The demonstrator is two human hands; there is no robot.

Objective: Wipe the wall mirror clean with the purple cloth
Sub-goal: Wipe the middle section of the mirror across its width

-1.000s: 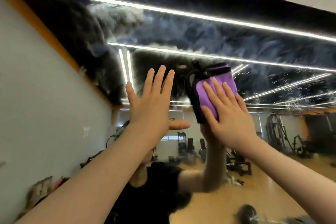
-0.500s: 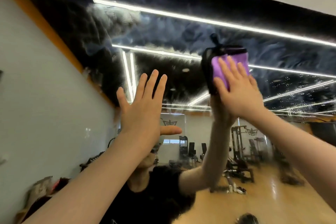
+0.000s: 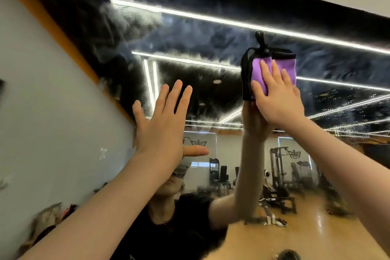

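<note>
We look up at a large, smeared wall mirror [image 3: 190, 34] that fills most of the frame, its glass clouded with pale streaks and swirls across the upper centre and dotted with droplets at the right. Our right hand [image 3: 278, 99] sits right of centre, its fingers [image 3: 266, 69] straight and slightly spread, pressing flat on a folded purple microfibre cloth with a black border [image 3: 286, 67] against the glass. The cloth lies in the upper right of the middle, between palm and mirror, with a black loop sticking up from its top edge (its reflection doubles the dark edge on the left side). Our left hand [image 3: 163, 124] is raised at centre left, fingers straight and close together, thumb stuck out sideways toward the right; whether the palm actually touches the glass we cannot tell. It holds nothing. Long white strip lights [image 3: 232, 23] cross the reflection diagonally, and the lower right of the frame reflects black gym machines [image 3: 280, 177] standing on a light wooden floor [image 3: 263, 240]. A pale grey wall with an orange band [image 3: 52, 25] runs down the left side.
</note>
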